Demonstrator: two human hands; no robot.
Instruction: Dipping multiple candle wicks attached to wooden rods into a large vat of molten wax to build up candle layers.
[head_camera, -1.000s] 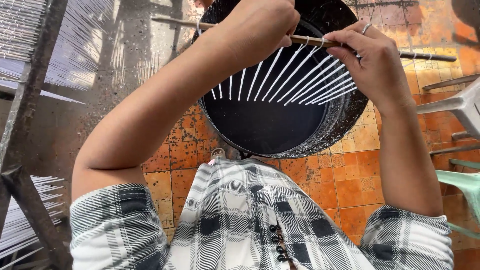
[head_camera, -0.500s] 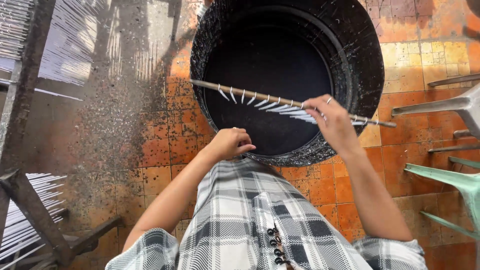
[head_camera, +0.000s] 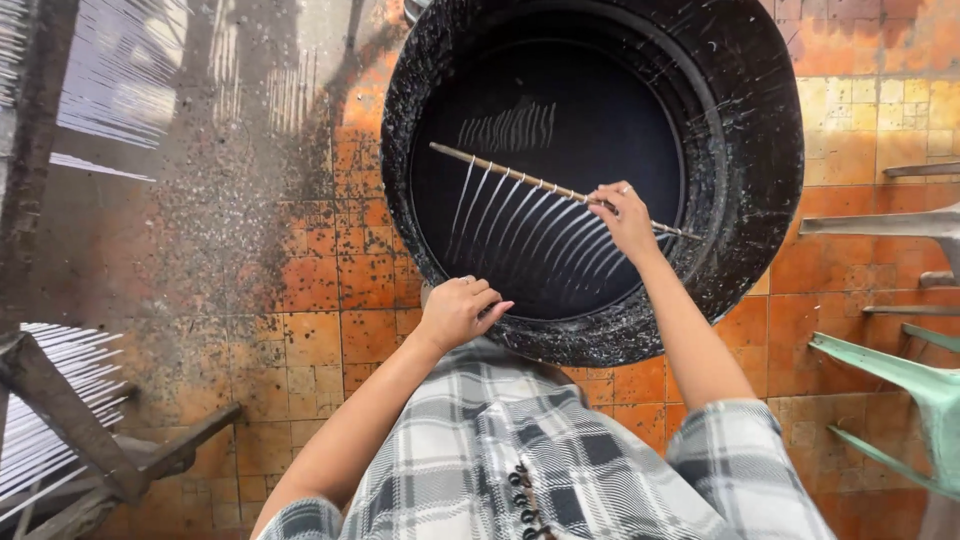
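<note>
Stick (head_camera: 520, 180) pinched level in my right hand (head_camera: 625, 215) so candles (head_camera: 520, 225) hang over tub (head_camera: 740, 150) | left hand (head_camera: 455, 312) loosely curled, empty.

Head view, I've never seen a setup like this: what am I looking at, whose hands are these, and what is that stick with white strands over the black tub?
The picture comes from a camera worn on a person's head, looking down past their plaid shirt to their own two bare hands. No machine is involved. The right hand grips a thin wooden stick from which a row of thin white candles hangs side by side. It is held over a big round black tub of dark liquid that mirrors the row. The left hand holds nothing and rests near the tub's near rim. The tub stands on an orange tiled floor speckled with white drips. Racks with more white candles are at the left, and green chair legs at the right.
</note>
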